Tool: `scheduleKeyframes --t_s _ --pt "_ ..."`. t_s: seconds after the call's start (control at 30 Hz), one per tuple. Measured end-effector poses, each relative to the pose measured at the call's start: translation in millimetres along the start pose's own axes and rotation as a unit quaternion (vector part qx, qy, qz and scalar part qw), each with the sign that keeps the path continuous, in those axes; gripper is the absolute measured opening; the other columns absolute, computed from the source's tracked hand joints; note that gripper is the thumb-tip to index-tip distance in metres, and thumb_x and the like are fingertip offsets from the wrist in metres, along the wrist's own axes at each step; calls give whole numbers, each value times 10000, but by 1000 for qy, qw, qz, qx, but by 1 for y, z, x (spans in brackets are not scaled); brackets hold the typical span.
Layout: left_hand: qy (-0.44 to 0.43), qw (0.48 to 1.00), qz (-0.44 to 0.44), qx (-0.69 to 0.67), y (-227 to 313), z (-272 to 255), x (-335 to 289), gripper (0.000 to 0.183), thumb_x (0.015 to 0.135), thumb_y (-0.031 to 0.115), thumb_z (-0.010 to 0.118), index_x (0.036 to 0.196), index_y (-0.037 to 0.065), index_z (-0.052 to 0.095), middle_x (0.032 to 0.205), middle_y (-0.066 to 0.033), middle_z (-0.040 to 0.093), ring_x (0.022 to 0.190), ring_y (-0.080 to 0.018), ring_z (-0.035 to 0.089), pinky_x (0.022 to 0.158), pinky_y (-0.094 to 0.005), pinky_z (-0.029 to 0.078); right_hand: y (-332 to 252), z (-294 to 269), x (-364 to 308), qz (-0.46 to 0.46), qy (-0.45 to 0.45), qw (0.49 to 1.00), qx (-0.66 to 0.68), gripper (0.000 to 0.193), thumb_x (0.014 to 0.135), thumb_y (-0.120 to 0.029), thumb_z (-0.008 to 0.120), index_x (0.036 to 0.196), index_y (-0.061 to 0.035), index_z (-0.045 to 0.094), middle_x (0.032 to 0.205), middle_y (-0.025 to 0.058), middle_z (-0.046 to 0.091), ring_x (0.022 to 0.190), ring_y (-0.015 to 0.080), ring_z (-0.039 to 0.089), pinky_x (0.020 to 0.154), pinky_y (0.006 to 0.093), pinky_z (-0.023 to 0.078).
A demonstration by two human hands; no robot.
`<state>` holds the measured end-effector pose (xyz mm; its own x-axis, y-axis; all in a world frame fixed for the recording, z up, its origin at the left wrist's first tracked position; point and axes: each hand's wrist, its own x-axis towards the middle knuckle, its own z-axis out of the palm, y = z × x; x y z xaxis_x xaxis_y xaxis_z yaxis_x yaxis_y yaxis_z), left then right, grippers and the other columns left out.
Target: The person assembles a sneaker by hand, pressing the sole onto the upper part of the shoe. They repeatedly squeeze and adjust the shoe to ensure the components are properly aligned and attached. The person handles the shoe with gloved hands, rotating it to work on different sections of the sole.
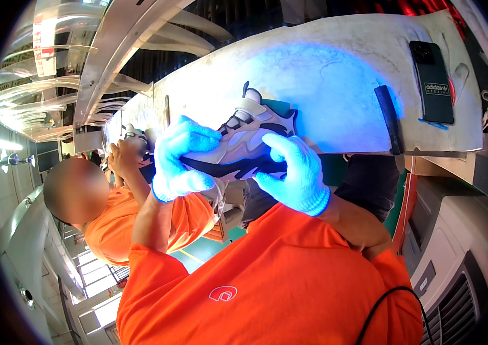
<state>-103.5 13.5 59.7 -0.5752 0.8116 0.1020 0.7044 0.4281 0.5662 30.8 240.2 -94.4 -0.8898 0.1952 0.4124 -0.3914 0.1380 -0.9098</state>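
blue-lit worktable, gloved hands gripping grey sneaker, toe and heel

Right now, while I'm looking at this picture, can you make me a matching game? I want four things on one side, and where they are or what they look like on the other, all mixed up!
Things
1. Shoe
2. Phone
3. Wearer's shirt
4. Left hand

Places and looks
A. Bright orange
B. At the toe end of what is being held
C. Lying on the worktable, toward the right of the picture
D. Pale grey upper, with black on the sole

Right pairs: 1-D, 2-C, 3-A, 4-B
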Motion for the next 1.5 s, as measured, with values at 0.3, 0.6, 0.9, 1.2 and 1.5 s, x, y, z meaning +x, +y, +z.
scheduleKeyframes --t_s 0.3,0.6,0.9,1.2,1.5 --pt "6 1000 -7 3 0 1 -2 793 777 748 888 1045 3 847 1116 -168 843 1001 -320 769 905 -420 575 5 -1 1 6 -19 1000 -11 879 768 -147 1003 1541 -88 589 1126 110 713 926 269 722 800 429 612" --pt "7 1000 -5 13 4 2 -4 810 750 760 897 1042 5 846 1111 -164 845 982 -330 770 894 -424 578 -2 -6 6 75 -31 997 -2 948 702 -122 1036 1529 -88 573 1139 118 665 966 271 722 825 405 643" --pt "242 934 -153 -216 -5 42 -35 523 959 504 838 944 -18 800 996 -143 788 927 -243 722 878 -396 551 -13 -15 38 128 -141 980 -51 852 709 -178 1028 1443 -112 600 1212 134 662 1048 329 733 899 461 626" --pt "282 785 -388 -392 -5 60 -63 682 972 366 838 1511 6 625 1360 -153 670 1277 -275 648 1129 -439 517 -22 25 29 63 -148 969 -189 812 779 -199 975 1475 -103 568 1236 154 627 1068 375 723 834 489 617" --pt "142 951 -276 6 11 55 -76 1197 616 422 1055 1624 54 525 1701 -260 403 1584 -428 461 1297 -498 409 -17 30 4 17 -122 972 -203 874 754 -198 995 1513 -110 570 1194 144 615 1054 369 704 811 469 602"
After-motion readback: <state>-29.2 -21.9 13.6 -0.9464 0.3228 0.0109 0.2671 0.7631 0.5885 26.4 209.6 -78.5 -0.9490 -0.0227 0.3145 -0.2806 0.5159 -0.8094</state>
